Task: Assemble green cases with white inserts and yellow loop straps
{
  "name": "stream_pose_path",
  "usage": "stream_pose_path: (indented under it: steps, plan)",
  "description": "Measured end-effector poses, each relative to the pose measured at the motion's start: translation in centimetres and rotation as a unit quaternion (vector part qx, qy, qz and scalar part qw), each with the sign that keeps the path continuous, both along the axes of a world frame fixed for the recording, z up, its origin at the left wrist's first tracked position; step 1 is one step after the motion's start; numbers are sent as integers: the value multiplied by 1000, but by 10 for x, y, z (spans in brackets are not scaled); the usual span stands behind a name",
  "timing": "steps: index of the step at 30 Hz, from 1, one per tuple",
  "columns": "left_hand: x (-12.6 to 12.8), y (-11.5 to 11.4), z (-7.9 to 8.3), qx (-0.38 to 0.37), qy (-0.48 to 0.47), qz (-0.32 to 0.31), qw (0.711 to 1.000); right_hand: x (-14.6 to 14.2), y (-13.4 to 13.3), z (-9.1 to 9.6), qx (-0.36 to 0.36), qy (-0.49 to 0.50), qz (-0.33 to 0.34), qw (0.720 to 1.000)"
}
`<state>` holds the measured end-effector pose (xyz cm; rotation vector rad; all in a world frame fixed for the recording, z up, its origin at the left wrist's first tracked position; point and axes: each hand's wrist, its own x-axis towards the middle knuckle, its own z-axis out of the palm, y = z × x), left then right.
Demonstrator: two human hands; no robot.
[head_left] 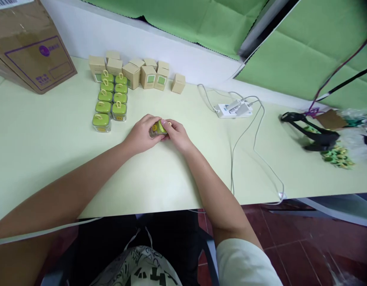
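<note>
My left hand [142, 133] and my right hand [176, 135] meet at the middle of the pale table [46, 143], both closed round one small green-lidded clear box [160, 128] with a yellow tab. Their fingers hide most of it. Just to the left stand two rows of several matching green-lidded boxes [110, 101] with yellow loops on top. Behind those, along the wall, sits a cluster of small tan cardboard cartons [136, 71], some with green windows.
A big brown cardboard box [28, 43] stands at the far left corner. A white power strip [232, 109] with white cables [255, 139] lies right of centre. At the far right are a black tool [313, 133], green and yellow stickers [338, 157] and plastic packets.
</note>
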<state>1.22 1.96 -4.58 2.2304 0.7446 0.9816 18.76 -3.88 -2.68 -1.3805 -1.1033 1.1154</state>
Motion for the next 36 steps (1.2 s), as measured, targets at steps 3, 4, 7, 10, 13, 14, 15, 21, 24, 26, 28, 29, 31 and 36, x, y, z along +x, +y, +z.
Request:
stream_pose_path:
  steps: [3,4,7,10,13,14,15,21,24,26,28,29,31,36]
  plan:
    - [1,0,1,1,3,-1,1000,0,-1,-1,8,-8,-4,1000]
    - [1,0,2,0,6,0,1000,1,-1,-2,7,-13,-5,1000]
    - [2,-1,4,1,11,1,1000,2,-1,-6,11,-20,-3,1000]
    - [3,-1,5,10,11,-1,1000,5,0,-12,20,-22,0,1000]
    - [4,0,4,15,16,-1,1000,8,1,-16,20,-22,-5,1000]
    - [4,0,4,14,17,0,1000,8,2,-17,21,-21,-4,1000]
    - [4,0,4,13,17,1,1000,9,2,-18,25,-20,-1,999]
    - [4,1,6,13,11,-2,1000,9,5,-16,39,-22,16,999]
    - [3,1,6,12,10,-1,1000,9,5,-14,27,-22,19,999]
    - [2,1,5,11,10,-3,1000,9,5,-14,28,-38,14,999]
    - [1,1,4,13,11,-8,1000,9,5,-14,32,-59,9,998]
    - [0,1,3,12,11,-10,1000,10,5,-15,34,-67,7,997]
    - [0,2,2,6,8,-11,1000,10,5,-15,33,-71,8,997]
    - [-2,4,-1,-13,-8,-5,1000,7,5,-13,31,-22,29,999]
